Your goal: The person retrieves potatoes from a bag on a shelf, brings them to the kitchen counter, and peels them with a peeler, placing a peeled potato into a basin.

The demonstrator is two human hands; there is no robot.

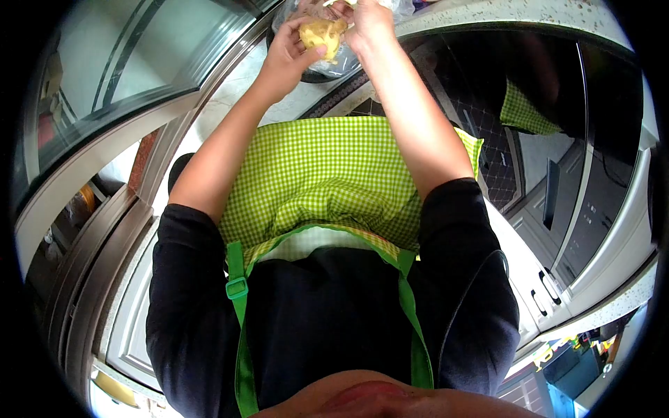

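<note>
My left hand [287, 52] is wrapped round a potato [322, 35], its fingers behind and its thumb along the lower side. Pale yellow flesh shows on part of the potato, while brown skin covers the upper part. Close against its right side is my right hand [369, 26], closed round a white peeler [337, 3] that is cut off by the top edge of the view. Below both hands stands a dark-rimmed bin [315, 78] lined with a clear plastic bag [341, 64].
A sliding glass door [160, 63] with a metal frame is on the left. On the right are a glossy black oven front [557, 83], a speckled countertop [502, 15] and white cabinets [529, 292]. A green checked apron [320, 160] covers my lap.
</note>
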